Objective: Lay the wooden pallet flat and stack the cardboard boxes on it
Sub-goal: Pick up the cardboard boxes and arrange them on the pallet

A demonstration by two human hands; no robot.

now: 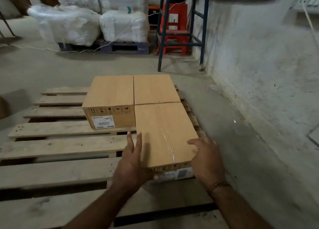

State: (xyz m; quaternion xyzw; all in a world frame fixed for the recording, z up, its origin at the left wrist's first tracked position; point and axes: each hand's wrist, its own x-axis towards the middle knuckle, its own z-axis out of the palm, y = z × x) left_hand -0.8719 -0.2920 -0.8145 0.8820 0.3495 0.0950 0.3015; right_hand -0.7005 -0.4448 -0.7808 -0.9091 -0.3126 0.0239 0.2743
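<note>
Wooden pallet (57,147): rough, pale slats with nail holes and dark gaps between them, lying flat on a grey concrete floor (51,66), spreading beneath and to the left of both hands. Near cardboard box (164,134): smooth brown rectangular carton, clear tape along its top seam, printed label on the near face; it sits on the pallet's right edge between the two hands. Left hand (133,161): fingers straight and slightly spread, flat against the box's left side, thumb by the lower near corner. Right hand (207,158): fingers loosely spread at the box's near right corner, a beaded band on the wrist; whether it presses the cardboard cannot be told. Two further boxes just beyond the hands, touching the near box and each other: the left box (110,97) shows handling symbols and a white label, the right box (153,88) a plain top. Rough whitewashed wall (259,65) to the right of the right hand. Far ahead: plastic-wrapped white bales (96,20), a blue metal frame (181,30), an orange plastic stool (174,23).
</note>
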